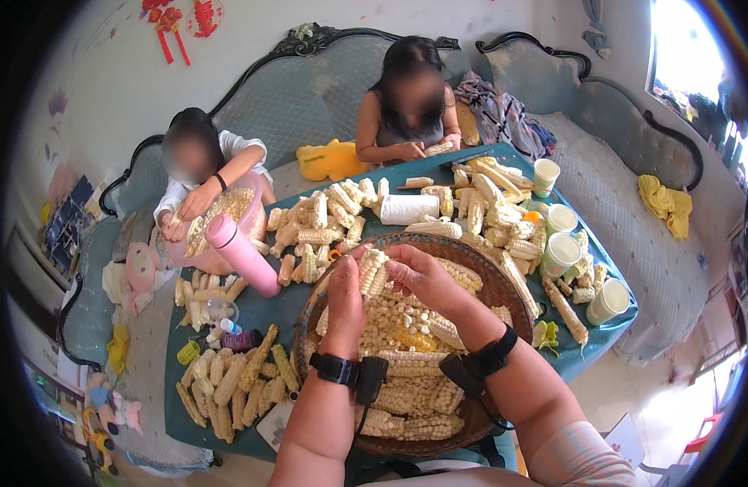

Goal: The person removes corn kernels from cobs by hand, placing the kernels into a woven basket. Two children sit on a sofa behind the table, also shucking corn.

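Note:
My left hand (346, 295) grips a short piece of pale corn on the cob (372, 273) from its left side. The fingers and thumb of my right hand (419, 274) press on the right side of the same piece. Both hands are above a round woven basket (520, 286) with a brown rim. Inside it lie loose white kernels (404, 313), whole pale ears (431, 427) and a few yellow kernels (415, 339). My forearms and the black devices strapped to my wrists hide part of the basket.
Cobs (227, 386) lie in heaps on the teal-covered table (276, 316). A pink bottle (243, 255), a paper roll (409, 209) and several paper cups (561, 254) stand or lie around. Across the table, one person handles kernels over a pink basin (258, 207); another holds an ear (438, 148).

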`<state>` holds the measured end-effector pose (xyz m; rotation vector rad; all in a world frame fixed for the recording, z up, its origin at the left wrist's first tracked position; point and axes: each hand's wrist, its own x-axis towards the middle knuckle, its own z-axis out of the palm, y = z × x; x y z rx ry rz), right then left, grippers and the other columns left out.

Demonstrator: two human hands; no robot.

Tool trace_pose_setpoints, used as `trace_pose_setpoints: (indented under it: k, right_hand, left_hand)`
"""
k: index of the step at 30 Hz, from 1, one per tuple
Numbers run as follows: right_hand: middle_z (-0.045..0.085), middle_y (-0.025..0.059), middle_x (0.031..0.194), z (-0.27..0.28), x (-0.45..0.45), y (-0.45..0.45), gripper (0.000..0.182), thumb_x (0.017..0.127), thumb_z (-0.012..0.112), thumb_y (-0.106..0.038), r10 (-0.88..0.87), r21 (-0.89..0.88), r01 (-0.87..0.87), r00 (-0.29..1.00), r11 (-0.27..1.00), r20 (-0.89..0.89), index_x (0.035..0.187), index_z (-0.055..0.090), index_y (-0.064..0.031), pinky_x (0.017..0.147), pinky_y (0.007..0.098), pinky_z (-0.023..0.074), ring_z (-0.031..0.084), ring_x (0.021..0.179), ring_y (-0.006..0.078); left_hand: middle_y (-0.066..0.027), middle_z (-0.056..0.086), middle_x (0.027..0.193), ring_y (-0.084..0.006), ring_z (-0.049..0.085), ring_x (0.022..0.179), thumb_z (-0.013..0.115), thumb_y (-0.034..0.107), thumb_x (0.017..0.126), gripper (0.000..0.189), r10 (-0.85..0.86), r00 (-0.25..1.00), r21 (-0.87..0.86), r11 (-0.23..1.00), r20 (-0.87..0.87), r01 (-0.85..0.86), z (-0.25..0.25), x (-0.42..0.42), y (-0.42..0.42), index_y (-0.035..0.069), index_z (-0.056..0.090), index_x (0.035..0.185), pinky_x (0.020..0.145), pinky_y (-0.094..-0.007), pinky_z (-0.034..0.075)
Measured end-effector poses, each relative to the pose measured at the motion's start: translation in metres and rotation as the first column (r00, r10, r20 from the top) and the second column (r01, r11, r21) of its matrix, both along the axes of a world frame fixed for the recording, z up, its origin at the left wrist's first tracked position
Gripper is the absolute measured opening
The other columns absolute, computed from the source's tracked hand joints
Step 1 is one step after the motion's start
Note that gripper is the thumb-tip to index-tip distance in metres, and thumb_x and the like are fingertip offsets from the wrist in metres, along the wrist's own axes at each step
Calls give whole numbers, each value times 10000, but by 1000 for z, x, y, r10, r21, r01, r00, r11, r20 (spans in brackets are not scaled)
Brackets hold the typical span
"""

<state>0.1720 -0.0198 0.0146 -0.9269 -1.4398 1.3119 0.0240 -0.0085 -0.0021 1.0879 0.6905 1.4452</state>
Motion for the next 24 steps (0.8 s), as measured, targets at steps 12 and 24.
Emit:
trace_pose_setpoints:
  k: [12,24]
  right_hand:
    - [568,5,765,2,1,1,251,905,507,-327,-2,-199,-55,961,978,-277,925,507,-77,589,209,425,513,643,71]
    - [558,13,769,0,-22,-14,339,934,401,-382,187,-229,-207,977,951,-106,994,495,-62,593,217,424,505,644,81]
  left_hand:
    - [-49,534,1094,-115,519,949,472,438,891,466,-41,999,165,985,5,40,7,2,-4,76,422,1180,754,-252,430]
    - [-111,583,855,-258,571,803,384,360,881,302,-57,888,-107,987,456,119,7,-12,2,92,511,938,714,-378,475]
